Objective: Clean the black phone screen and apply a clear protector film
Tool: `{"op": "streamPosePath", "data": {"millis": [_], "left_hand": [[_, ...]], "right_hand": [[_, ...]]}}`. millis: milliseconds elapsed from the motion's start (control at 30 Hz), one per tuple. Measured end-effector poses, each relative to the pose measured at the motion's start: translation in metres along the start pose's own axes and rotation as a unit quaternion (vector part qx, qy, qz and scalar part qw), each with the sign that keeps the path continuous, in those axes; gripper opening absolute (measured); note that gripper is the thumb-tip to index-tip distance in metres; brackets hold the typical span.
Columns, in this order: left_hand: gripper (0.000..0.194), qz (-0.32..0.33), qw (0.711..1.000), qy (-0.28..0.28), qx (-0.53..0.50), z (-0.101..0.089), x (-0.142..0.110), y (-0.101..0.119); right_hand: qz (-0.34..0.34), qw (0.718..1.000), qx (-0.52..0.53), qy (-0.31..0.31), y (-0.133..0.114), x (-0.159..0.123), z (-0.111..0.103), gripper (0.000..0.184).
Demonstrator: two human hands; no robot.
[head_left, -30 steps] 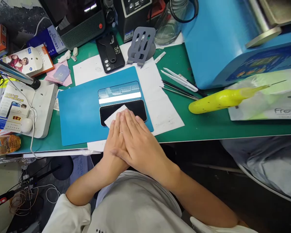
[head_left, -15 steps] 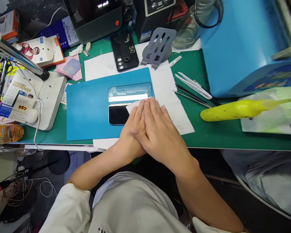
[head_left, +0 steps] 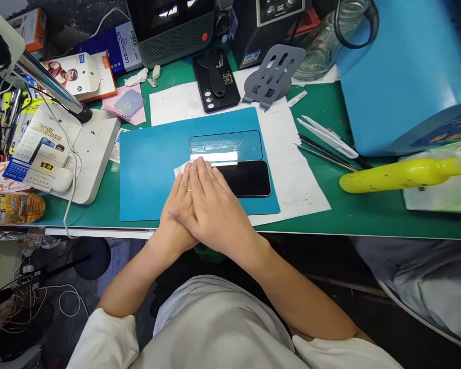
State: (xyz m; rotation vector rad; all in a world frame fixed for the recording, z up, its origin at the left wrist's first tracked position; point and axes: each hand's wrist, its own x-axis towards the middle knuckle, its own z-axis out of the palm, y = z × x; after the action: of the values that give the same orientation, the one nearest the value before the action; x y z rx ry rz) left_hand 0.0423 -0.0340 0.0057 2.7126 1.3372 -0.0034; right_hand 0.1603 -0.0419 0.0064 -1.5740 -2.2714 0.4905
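Right hand point(head_left: 215, 210) flat over left hand point(head_left: 180, 212), fingers straight, together pressing white cloth point(head_left: 183, 168) onto phone point(head_left: 246, 178)

We look from our head camera, forward and steeply down, close over the green bench point(head_left: 330, 215) and blue mat point(head_left: 146, 169), with no second view
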Motion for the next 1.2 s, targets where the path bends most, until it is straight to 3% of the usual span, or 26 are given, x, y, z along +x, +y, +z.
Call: {"op": "streamPosePath", "data": {"millis": [200, 367, 567, 833, 1033, 1200], "left_hand": [[0.072, -0.042, 0.999, -0.002, 0.011, 0.002, -0.025, 0.018], [0.072, -0.033, 0.999, 0.007, 0.034, 0.007, -0.027, 0.038], [0.066, -0.030, 0.996, -0.043, 0.070, 0.003, -0.009, 0.063], [0.071, 0.012, 0.997, -0.017, 0.080, 0.015, 0.026, 0.091], [0.072, 0.020, 0.995, -0.027, 0.091, 0.026, 0.052, 0.097], [0.071, 0.058, 0.993, -0.060, 0.083, 0.019, 0.061, 0.089]], "right_hand": [[-0.031, 1.000, -0.001, -0.004, -0.009, -0.022, 0.002, 0.100], [-0.046, 0.999, -0.013, 0.019, -0.001, -0.041, -0.001, 0.096], [-0.019, 0.999, -0.019, 0.039, 0.017, -0.057, -0.012, 0.093], [0.031, 0.997, -0.043, 0.048, 0.045, -0.072, -0.033, 0.089], [0.035, 0.997, -0.027, 0.063, 0.060, -0.075, -0.032, 0.085], [0.009, 0.999, -0.002, 0.047, 0.068, -0.063, -0.030, 0.091]]}}
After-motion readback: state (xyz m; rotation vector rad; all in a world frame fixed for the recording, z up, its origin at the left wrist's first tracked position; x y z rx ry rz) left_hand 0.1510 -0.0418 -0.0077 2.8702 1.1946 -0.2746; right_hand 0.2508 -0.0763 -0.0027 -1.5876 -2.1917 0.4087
